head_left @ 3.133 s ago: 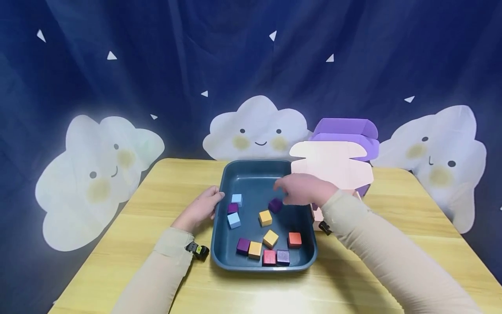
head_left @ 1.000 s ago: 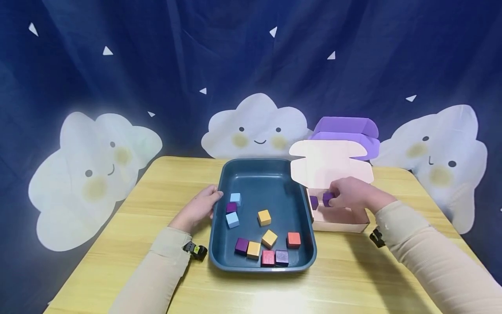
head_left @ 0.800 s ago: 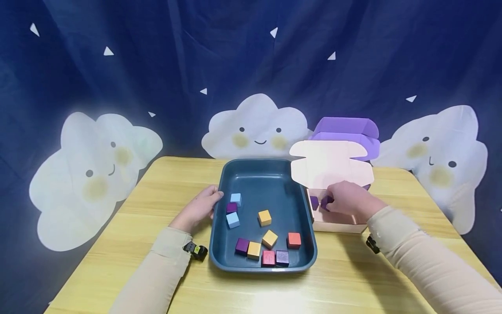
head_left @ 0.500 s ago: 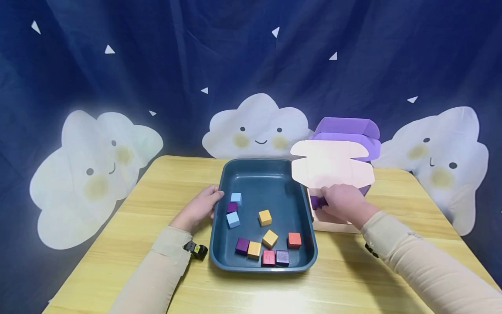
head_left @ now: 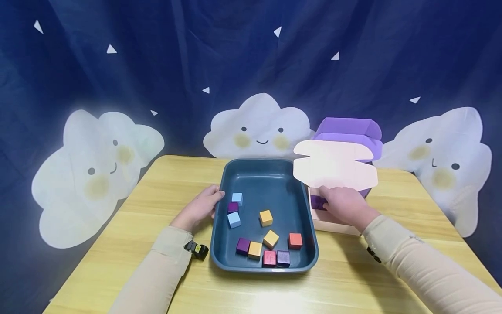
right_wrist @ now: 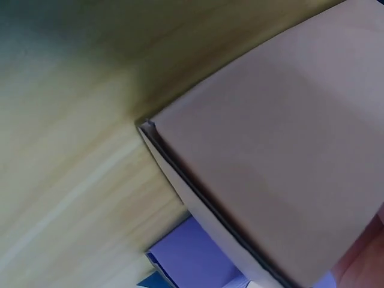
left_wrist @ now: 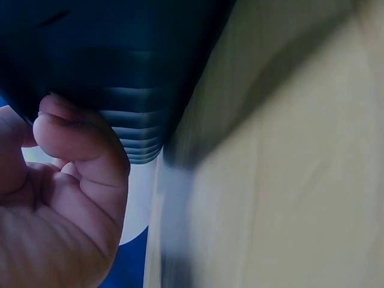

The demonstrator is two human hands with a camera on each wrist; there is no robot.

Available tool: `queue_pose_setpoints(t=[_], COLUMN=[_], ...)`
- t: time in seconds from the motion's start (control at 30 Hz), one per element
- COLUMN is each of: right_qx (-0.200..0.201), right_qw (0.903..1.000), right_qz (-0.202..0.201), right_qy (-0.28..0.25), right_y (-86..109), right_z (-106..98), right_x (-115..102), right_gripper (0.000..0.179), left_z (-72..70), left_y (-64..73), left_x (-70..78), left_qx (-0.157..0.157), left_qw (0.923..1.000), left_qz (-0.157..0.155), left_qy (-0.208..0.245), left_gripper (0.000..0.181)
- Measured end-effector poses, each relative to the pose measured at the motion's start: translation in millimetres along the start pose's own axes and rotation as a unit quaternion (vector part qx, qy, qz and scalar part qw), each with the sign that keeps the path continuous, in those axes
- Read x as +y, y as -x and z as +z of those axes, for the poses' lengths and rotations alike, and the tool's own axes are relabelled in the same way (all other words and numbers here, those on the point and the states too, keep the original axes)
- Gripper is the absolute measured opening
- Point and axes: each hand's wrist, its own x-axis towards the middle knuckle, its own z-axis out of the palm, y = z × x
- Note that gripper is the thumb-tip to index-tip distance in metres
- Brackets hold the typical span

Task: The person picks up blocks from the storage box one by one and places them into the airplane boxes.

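Note:
My left hand (head_left: 201, 205) grips the left rim of a dark teal tray (head_left: 266, 168). In the left wrist view its thumb is on the rim and its curled fingers are against the outer wall. Inside the tray lie several cubes, among them a light blue cube (head_left: 234, 220), a yellow cube (head_left: 266, 217), a red cube (head_left: 269, 258) and an orange-red cube (head_left: 295, 240). My right hand (head_left: 347, 206) reaches into an open pink box (head_left: 333, 226) and pinches a purple cube (head_left: 321, 203), set against another purple cube (head_left: 313, 202). Its fingertips are partly hidden.
The pink box's raised lid (head_left: 333, 163) stands behind my right hand. Beyond it is a purple box (head_left: 347, 126) with its lid up. Everything stands on a wooden table (head_left: 180, 174), in front of a dark blue curtain (head_left: 251, 52) with clouds.
My right hand has gone from the tray into the pink box with a purple cube, then moved left until that cube sits beside the other purple one. My left hand stays on the rim.

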Motion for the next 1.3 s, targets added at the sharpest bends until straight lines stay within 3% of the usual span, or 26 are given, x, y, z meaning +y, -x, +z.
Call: queue_pose_setpoints(t=[0.37, 0.67, 0.9, 1.1, 1.3], right_qx=[-0.033, 0.020, -0.003, -0.031, -0.053], right_qw=[0.9986, 0.9987, 0.9965, 0.9925, 0.9885], right_qz=[0.033, 0.011, -0.015, -0.062, -0.102], right_qy=[-0.023, -0.047, -0.083, -0.101, -0.098], right_y=[-0.5, -13.2, -27.1, -42.6, -71.0], right_z=[-7.1, -44.1, -68.7, -70.0, -62.5], right_x=[2.0, -12.4, -45.2, -85.5, -124.4], right_gripper=[0.022, 0.012, 0.009, 0.017, 0.027], left_z=[2.8, 2.3, 2.6, 2.7, 1.8], left_y=[1.4, 0.4, -1.2, -1.4, 1.6], left_x=[1.9, 1.6, 4.9, 5.4, 6.2], left_qx=[-0.002, -0.002, -0.002, -0.004, 0.000], left_qw=[1.0000, 0.9999, 1.0000, 1.0000, 1.0000], left_qz=[-0.006, -0.004, -0.001, -0.003, -0.004], left_qy=[0.004, 0.016, 0.008, 0.003, 0.008], left_gripper=[0.024, 0.023, 0.023, 0.023, 0.023])
